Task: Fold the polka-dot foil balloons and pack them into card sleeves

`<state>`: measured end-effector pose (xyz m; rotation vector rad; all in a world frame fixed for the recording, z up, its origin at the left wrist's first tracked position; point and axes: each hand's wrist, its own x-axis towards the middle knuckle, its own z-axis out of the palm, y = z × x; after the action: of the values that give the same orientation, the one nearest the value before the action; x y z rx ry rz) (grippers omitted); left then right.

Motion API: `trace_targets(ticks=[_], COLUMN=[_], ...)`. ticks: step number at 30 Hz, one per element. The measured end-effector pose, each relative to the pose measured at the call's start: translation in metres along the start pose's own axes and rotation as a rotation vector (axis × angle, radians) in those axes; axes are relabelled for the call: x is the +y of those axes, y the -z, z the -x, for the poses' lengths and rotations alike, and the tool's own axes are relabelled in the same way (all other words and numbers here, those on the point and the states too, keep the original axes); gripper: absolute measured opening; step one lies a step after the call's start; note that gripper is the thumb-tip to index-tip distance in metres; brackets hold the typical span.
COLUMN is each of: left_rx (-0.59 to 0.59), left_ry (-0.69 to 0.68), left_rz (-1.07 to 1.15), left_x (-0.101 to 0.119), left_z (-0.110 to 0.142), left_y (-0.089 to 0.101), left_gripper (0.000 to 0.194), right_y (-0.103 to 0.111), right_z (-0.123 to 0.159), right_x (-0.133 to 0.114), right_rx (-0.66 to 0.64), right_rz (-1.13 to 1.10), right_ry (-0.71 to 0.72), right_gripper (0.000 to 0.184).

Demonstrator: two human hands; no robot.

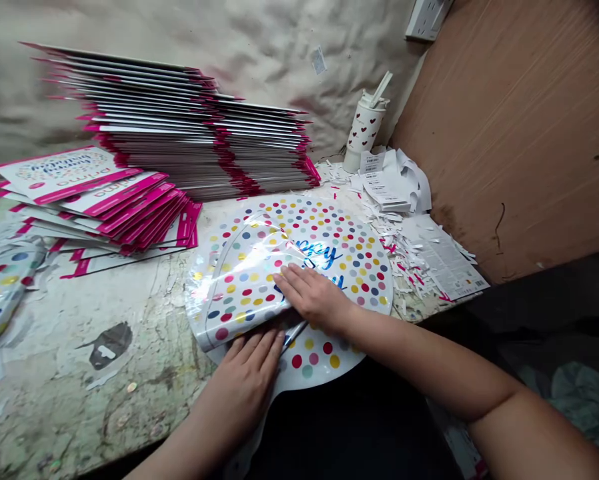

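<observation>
- Right grip: fully open, palm down, fingers spread on the folded part of a round foil balloon, pressing it without clasping it.
- Left grip: also open and flat, fingers pointing away from the person, resting against the folded lower edge and holding nothing.
- Slim silver object: lies between the two hands, partly hidden; what it is cannot be told.
- Balloon position: flat on the worn, stained bench, printed with coloured dots and blue lettering, its left side folded over towards the middle. Its long axis runs from the card stack towards the person, with the neck pointing at the person's body.
- White cup with red hearts: stands upright beyond the balloon, with white sticks or straws poking out.
- Pink-edged printed cards: one tall stack and a fanned pile sit on the bench.
- Nearby: another folded foil balloon lies at the bench's left edge; white paper scraps and printed sheets lie on the right.
</observation>
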<state>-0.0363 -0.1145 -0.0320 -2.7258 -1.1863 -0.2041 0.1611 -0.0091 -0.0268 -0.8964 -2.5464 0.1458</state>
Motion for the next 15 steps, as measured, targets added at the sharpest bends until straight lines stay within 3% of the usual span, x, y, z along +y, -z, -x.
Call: trace_targets(ticks=[2, 4, 6, 9, 11, 13, 15], left_rx=[-0.013, -0.043, -0.112, -0.128, -0.124, -0.192, -0.286], left_ry=[-0.013, 0.014, 0.06, 0.11, 0.082, 0.016, -0.045], left_rz=[0.022, 0.052, 0.093, 0.16, 0.206, 0.25, 0.283], left_x=[-0.008, -0.014, -0.016, -0.015, -0.015, -0.02, -0.029], left_z=[0.0, -0.007, -0.024, -0.064, -0.09, -0.109, -0.12], left_y=[0.002, 0.011, 0.02, 0.017, 0.005, -0.008, -0.015], left_gripper=[0.041, 0.041, 0.037, 0.037, 0.051, 0.061, 0.057], right_y=[-0.005, -0.008, -0.009, -0.011, -0.009, -0.004, 0.005], right_z=[-0.002, -0.001, 0.002, 0.008, 0.013, 0.018, 0.024], right_x=[0.008, 0.027, 0.047, 0.069, 0.078, 0.088, 0.1], right_rx=[0.112, 0.368, 0.615, 0.784, 0.855, 0.913, 0.962], right_rz=[-0.389, -0.76, -0.964, -1.079, -1.171, -1.239, -1.288], right_ry=[-0.246, -0.6, -0.835, -0.945, -1.003, -1.051, -1.093], right_gripper=[0.033, 0.02, 0.017, 0.019, 0.015, 0.014, 0.016])
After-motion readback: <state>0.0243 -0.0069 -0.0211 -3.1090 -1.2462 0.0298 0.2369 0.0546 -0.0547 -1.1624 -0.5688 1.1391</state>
